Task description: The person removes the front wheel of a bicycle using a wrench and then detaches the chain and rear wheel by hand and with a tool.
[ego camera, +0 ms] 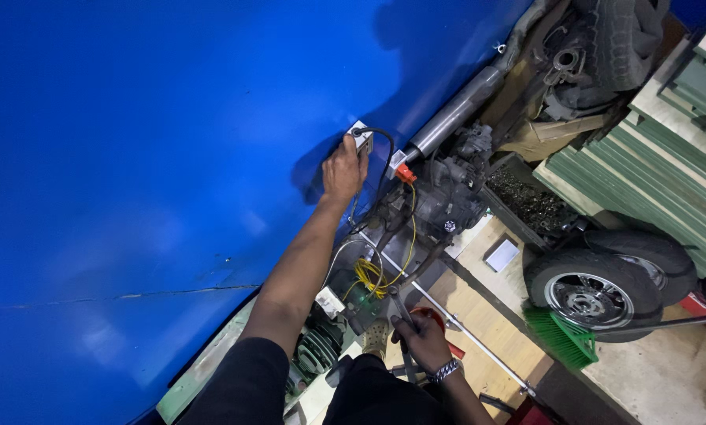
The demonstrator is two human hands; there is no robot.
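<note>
Hands work apart: left hand (343,169) presses a small grey box (361,138) with black cable against the blue panel (132,157). Right hand (420,338) is closed around a metal tool (400,305) beside yellow wires (372,275)

Seeing big blue painted body panel (148,157): glossy, smooth, scuffed near long crease. My left hand (342,169) against small white plastic block (361,135). Grey metal cylinder (457,106): brushed, dull sheen. Yellow wires (368,275): shiny plastic sheath. Black rubber tyre (644,252) matt, bright metal rim (589,297). Stacked green-edged boards (660,149): matt wood.
</note>
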